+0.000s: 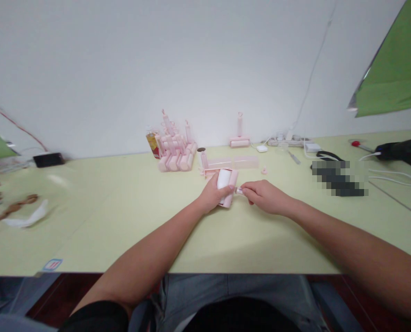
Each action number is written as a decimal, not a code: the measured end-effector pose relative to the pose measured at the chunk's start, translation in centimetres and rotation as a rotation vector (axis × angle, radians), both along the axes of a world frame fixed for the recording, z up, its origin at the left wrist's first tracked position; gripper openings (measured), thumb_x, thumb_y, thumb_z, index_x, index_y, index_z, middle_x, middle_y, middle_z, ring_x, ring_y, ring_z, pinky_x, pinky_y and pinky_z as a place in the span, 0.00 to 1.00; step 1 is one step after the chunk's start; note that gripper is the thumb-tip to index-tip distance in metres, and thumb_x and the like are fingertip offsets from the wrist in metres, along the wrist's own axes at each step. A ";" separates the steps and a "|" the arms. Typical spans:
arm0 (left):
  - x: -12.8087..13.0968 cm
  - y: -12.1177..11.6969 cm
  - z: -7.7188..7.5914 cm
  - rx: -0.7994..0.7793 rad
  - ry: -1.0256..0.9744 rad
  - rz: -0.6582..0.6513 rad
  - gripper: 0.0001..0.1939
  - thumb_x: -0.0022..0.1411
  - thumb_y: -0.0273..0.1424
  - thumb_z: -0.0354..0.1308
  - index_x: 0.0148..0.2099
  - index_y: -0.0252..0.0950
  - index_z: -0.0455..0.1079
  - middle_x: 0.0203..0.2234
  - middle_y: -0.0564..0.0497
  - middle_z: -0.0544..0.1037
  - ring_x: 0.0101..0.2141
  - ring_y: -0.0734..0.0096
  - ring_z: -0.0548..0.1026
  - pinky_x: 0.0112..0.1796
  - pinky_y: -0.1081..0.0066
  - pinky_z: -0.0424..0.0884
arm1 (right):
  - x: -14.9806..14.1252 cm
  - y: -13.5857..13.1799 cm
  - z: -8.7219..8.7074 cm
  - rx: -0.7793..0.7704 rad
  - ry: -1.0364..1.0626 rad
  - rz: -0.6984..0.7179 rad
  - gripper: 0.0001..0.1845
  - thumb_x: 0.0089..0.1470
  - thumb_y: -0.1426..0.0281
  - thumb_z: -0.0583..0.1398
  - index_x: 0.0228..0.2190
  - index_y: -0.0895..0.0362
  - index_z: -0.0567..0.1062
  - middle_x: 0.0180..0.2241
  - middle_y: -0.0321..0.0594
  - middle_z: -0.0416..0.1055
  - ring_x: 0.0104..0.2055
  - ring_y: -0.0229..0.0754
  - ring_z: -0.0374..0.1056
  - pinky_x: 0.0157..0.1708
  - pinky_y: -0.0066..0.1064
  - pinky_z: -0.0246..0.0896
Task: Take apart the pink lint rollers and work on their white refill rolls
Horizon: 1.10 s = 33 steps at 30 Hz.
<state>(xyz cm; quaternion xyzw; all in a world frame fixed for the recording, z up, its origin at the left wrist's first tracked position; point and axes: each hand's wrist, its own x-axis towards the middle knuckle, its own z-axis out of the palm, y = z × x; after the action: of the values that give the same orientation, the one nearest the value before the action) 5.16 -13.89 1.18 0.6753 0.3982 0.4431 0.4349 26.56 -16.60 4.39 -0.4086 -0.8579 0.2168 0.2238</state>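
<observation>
My left hand (212, 192) is closed around a pink lint roller (230, 196) with a white roll in its head, held tilted just above the table. The thumb lies across the roller's front. Close on its right, my right hand (263, 196) is closed, fingertips pinching a short shiny piece (239, 190) at the roller's side. It looks like the handle end; most of it is hidden in the fingers. Behind my hands lie pale pink translucent covers (246, 162). A small pink part (264, 170) lies behind my right hand.
Several assembled pink lint rollers (174, 159) stand grouped at the back; another lint roller (240, 142) stands by the wall. Rightward are a white case (261, 148), a power strip (288, 143), a blade-like tool (294, 158) and a black corded tool (395, 150). A black phone (49, 159) is far left.
</observation>
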 end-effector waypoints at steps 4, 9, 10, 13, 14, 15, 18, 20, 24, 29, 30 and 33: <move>0.3 -0.2 -0.2 0.021 0.025 0.029 0.31 0.54 0.42 0.66 0.56 0.34 0.65 0.43 0.47 0.74 0.40 0.65 0.70 0.42 0.68 0.67 | 0.0 0.3 -0.4 0.003 -0.006 -0.002 0.20 0.65 0.67 0.49 0.24 0.57 0.72 0.23 0.37 0.71 0.25 0.37 0.62 0.28 0.30 0.48; 0.3 -0.2 -0.3 0.002 0.039 0.048 0.30 0.54 0.41 0.66 0.55 0.33 0.66 0.41 0.47 0.74 0.38 0.66 0.70 0.41 0.69 0.66 | -0.2 0.4 -0.5 -0.004 0.004 -0.002 0.20 0.64 0.67 0.50 0.22 0.57 0.70 0.21 0.36 0.70 0.24 0.37 0.62 0.28 0.29 0.48; 0.3 -0.1 -0.3 -0.002 0.039 0.054 0.29 0.54 0.41 0.66 0.54 0.33 0.66 0.41 0.48 0.74 0.38 0.66 0.70 0.40 0.70 0.66 | -0.2 0.5 -0.5 -0.010 0.010 -0.001 0.20 0.64 0.67 0.50 0.22 0.57 0.71 0.21 0.36 0.70 0.24 0.37 0.63 0.28 0.29 0.49; 0.2 0.0 -0.3 -0.022 0.047 0.091 0.29 0.52 0.41 0.66 0.53 0.34 0.67 0.39 0.49 0.74 0.37 0.66 0.70 0.39 0.70 0.66 | -0.3 0.6 -0.9 -0.032 0.042 -0.001 0.20 0.64 0.67 0.50 0.23 0.57 0.72 0.22 0.36 0.72 0.25 0.38 0.65 0.29 0.29 0.50; 0.1 0.1 -0.4 -0.030 0.052 0.105 0.29 0.52 0.40 0.67 0.53 0.34 0.67 0.38 0.49 0.74 0.36 0.66 0.70 0.38 0.70 0.66 | -0.3 0.7 -1.0 -0.039 0.055 -0.003 0.20 0.64 0.67 0.50 0.24 0.57 0.73 0.23 0.36 0.72 0.26 0.38 0.65 0.30 0.29 0.51; 0.1 0.2 -0.4 -0.038 0.059 0.116 0.29 0.52 0.40 0.67 0.53 0.34 0.67 0.38 0.49 0.74 0.36 0.65 0.70 0.38 0.70 0.65 | -0.3 0.9 -1.2 -0.046 0.069 -0.007 0.20 0.64 0.66 0.50 0.24 0.57 0.73 0.23 0.36 0.73 0.26 0.38 0.65 0.30 0.29 0.51; 0.0 0.3 -0.2 -0.034 0.089 0.126 0.29 0.52 0.40 0.66 0.54 0.35 0.67 0.38 0.50 0.74 0.37 0.64 0.70 0.39 0.69 0.65 | -0.4 1.2 -1.9 -0.062 0.102 -0.020 0.19 0.64 0.65 0.51 0.26 0.57 0.74 0.24 0.36 0.73 0.27 0.38 0.66 0.30 0.29 0.51; -0.1 0.3 0.0 0.002 0.107 0.128 0.29 0.52 0.40 0.66 0.55 0.35 0.67 0.39 0.49 0.74 0.38 0.64 0.70 0.40 0.68 0.65 | -0.5 1.3 -2.3 -0.071 0.120 -0.028 0.19 0.64 0.65 0.51 0.26 0.57 0.75 0.24 0.36 0.73 0.28 0.38 0.66 0.31 0.29 0.52; 0.1 -0.2 0.6 0.082 0.133 0.157 0.28 0.53 0.39 0.66 0.55 0.35 0.67 0.41 0.49 0.74 0.39 0.63 0.70 0.41 0.67 0.66 | -0.6 1.5 -2.7 -0.099 0.158 -0.059 0.19 0.63 0.62 0.52 0.29 0.58 0.76 0.27 0.37 0.75 0.30 0.39 0.68 0.33 0.30 0.55; 0.1 -0.3 0.7 0.057 0.110 0.214 0.29 0.52 0.39 0.66 0.54 0.34 0.67 0.42 0.47 0.74 0.40 0.62 0.71 0.41 0.67 0.66 | 0.6 3.2 -3.2 -0.043 0.205 -0.178 0.17 0.61 0.60 0.54 0.35 0.57 0.78 0.30 0.38 0.77 0.32 0.41 0.69 0.33 0.31 0.58; 0.1 -0.2 0.6 0.040 0.097 0.221 0.30 0.52 0.40 0.67 0.55 0.34 0.67 0.42 0.47 0.74 0.40 0.62 0.71 0.41 0.67 0.66 | 1.1 3.9 -3.4 -0.012 0.204 -0.237 0.17 0.60 0.60 0.54 0.36 0.57 0.79 0.31 0.39 0.77 0.33 0.42 0.69 0.34 0.32 0.59; 0.0 0.1 0.4 -0.008 0.061 0.244 0.31 0.51 0.42 0.68 0.54 0.34 0.66 0.42 0.46 0.74 0.39 0.62 0.71 0.39 0.67 0.66 | 3.3 6.3 -4.1 0.159 0.199 -0.446 0.17 0.59 0.62 0.55 0.41 0.58 0.79 0.41 0.45 0.76 0.39 0.45 0.71 0.43 0.36 0.63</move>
<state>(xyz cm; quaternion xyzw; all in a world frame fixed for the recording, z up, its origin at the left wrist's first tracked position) 5.18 -13.82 1.54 0.6333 0.4922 0.4702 0.3682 29.85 -10.26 0.34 -0.5457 -0.7345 0.1332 0.3808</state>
